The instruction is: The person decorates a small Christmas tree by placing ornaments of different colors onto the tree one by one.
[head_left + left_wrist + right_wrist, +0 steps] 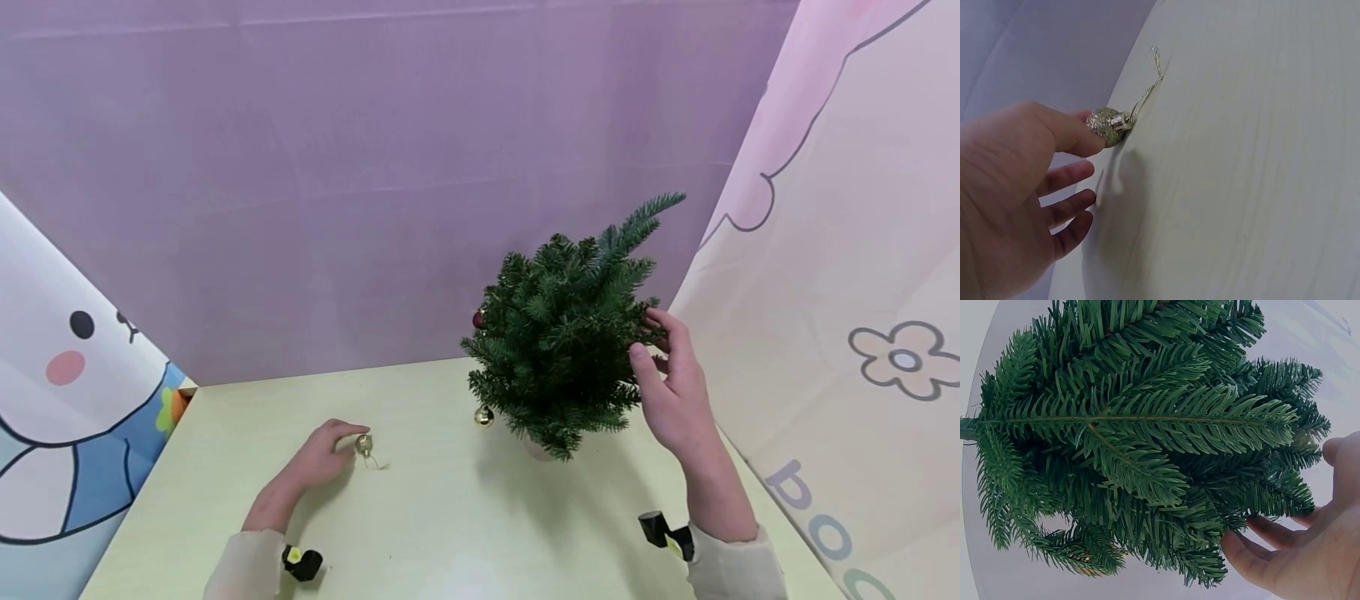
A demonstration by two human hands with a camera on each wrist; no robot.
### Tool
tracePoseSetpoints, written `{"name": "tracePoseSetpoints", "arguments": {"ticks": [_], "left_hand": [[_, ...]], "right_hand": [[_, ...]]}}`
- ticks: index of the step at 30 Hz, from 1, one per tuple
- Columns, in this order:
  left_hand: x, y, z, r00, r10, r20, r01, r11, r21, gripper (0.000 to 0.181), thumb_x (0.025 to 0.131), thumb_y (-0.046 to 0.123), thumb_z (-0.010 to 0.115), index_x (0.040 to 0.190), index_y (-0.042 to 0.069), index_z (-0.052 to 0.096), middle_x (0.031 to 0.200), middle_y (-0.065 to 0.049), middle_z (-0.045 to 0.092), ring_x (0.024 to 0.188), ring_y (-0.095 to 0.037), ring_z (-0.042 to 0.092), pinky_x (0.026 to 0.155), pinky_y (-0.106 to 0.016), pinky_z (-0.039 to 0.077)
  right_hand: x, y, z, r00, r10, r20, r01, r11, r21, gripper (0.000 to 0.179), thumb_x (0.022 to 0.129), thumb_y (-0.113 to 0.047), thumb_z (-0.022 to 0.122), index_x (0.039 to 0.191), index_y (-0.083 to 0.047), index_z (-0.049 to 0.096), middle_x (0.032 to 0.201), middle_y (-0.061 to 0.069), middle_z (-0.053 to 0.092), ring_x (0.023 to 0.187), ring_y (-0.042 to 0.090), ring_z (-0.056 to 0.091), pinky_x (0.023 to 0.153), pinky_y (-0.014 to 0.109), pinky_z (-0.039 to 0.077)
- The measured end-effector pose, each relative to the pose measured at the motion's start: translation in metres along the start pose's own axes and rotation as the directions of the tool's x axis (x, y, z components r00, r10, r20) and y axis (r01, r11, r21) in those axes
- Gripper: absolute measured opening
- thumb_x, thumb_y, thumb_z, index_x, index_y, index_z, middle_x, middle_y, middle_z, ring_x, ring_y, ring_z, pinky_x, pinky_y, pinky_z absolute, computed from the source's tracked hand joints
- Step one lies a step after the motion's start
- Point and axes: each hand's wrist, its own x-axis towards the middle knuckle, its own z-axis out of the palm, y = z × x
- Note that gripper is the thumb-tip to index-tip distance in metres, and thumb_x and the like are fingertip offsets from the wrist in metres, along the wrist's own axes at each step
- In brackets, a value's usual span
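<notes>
A glittery gold bauble (1107, 125) with a string loop (1147, 94) is at the table surface, string trailing along the tabletop. My left hand (326, 454) pinches it between thumb and forefinger, the other fingers loosely bent beside it. At the right, a small green artificial Christmas tree (562, 333) stands on the table. My right hand (675, 383) is at its right side, with spread, relaxed fingers touching the branch tips (1272, 494); some fingertips are hidden behind needles. On the tree's left hang a shiny gold bauble (484, 416) and a red bauble (478, 319).
The pale table (420, 533) meets a purple cloth backdrop (337, 208) behind. A printed panel with a cartoon figure (75, 417) stands on the left, and another with a flower (903, 358) on the right. The tree's pale base (537, 450) shows partly under the branches.
</notes>
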Motion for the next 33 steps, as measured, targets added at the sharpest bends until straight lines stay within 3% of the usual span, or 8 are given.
{"name": "tracePoseSetpoints", "arguments": {"ticks": [14,19,23,28,33], "left_hand": [[0.004,-0.004,0.002,1.000,0.028,0.008,-0.028,0.997,0.072,0.033,0.086,0.002,0.070,0.119,0.005,0.068,0.115,-0.017,0.057,0.107,-0.040,0.055,0.092,-0.058,0.043],[0.005,-0.007,0.005,0.999,-0.014,-0.033,0.017,0.998,0.068,0.025,0.083,0.013,0.077,0.107,0.010,0.072,0.113,-0.014,0.059,0.107,-0.038,0.056,0.094,-0.058,0.041],[0.005,-0.011,0.008,0.997,-0.059,-0.055,0.063,0.995,0.082,0.030,0.081,0.025,0.081,0.107,0.014,0.072,0.116,-0.012,0.059,0.110,-0.038,0.054,0.095,-0.059,0.039],[0.006,-0.014,0.011,0.997,-0.050,-0.063,0.055,0.995,0.089,0.038,0.081,0.027,0.081,0.114,0.013,0.071,0.118,-0.013,0.059,0.111,-0.039,0.053,0.095,-0.062,0.038],[0.006,-0.015,0.013,0.995,-0.051,-0.088,0.059,0.994,0.091,0.033,0.080,0.029,0.081,0.109,0.014,0.073,0.114,-0.011,0.060,0.107,-0.037,0.054,0.093,-0.060,0.039]], "right_hand": [[0.000,0.002,0.000,1.000,-0.002,-0.005,0.002,1.000,-0.011,0.048,0.103,-0.021,0.047,0.149,-0.015,0.032,0.144,0.011,0.041,0.124,0.031,0.044,0.091,0.019,0.036],[-0.001,0.001,0.000,1.000,0.007,-0.002,-0.007,1.000,-0.015,0.049,0.103,-0.022,0.047,0.150,-0.016,0.032,0.144,0.011,0.041,0.124,0.031,0.045,0.090,0.020,0.037],[-0.001,0.001,-0.001,1.000,0.009,0.000,-0.009,1.000,-0.013,0.049,0.104,-0.022,0.046,0.150,-0.017,0.032,0.145,0.011,0.041,0.123,0.031,0.045,0.089,0.021,0.037],[-0.001,0.002,0.000,1.000,0.002,-0.003,-0.002,1.000,-0.010,0.048,0.104,-0.021,0.046,0.149,-0.015,0.032,0.144,0.011,0.042,0.123,0.031,0.044,0.090,0.021,0.036],[0.000,0.002,0.000,1.000,-0.009,-0.007,0.009,1.000,-0.003,0.047,0.104,-0.020,0.045,0.149,-0.014,0.033,0.143,0.012,0.042,0.123,0.029,0.044,0.091,0.019,0.036]]}}
